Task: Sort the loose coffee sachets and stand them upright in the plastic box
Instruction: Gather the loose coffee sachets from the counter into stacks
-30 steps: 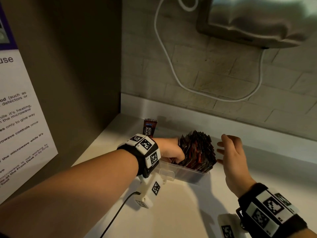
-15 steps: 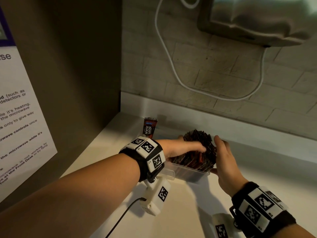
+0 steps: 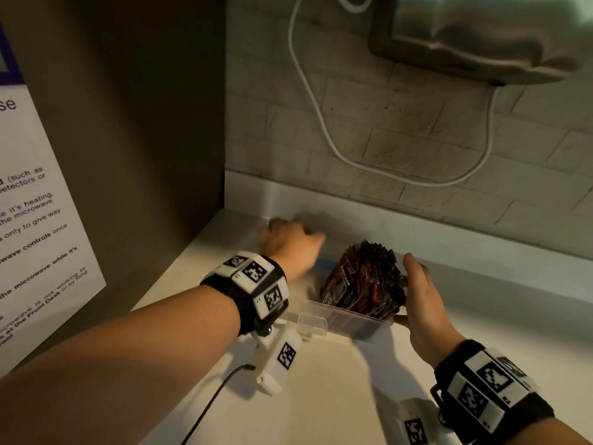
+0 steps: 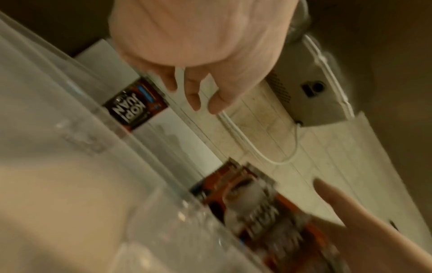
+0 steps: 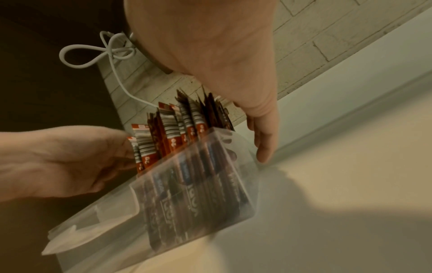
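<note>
A clear plastic box [image 3: 349, 316] stands on the white counter, holding a tight bundle of dark and red coffee sachets [image 3: 365, 281] upright at its right end. My right hand [image 3: 417, 290] rests against the bundle's right side, thumb up, fingers fairly straight. In the right wrist view one finger of that hand [image 5: 261, 142] points down beside the box wall [image 5: 187, 203]. One loose "Kopi Juan" sachet [image 4: 136, 108] leans on the backsplash behind the box. My left hand [image 3: 290, 244], blurred, covers it in the head view. The left wrist view shows those fingers [image 4: 194, 96] spread just above the sachet, holding nothing.
A dark side panel with a printed notice [image 3: 32, 220] closes off the left. The brick wall behind carries a looping white cable [image 3: 321, 130] and a metal appliance [image 3: 481, 36] up high. Bare counter [image 3: 321, 396] lies in front of the box.
My left hand has left the top of the bundle and swung back-left to the leaning sachet. My right hand closed in on the bundle's right side and stays there.
</note>
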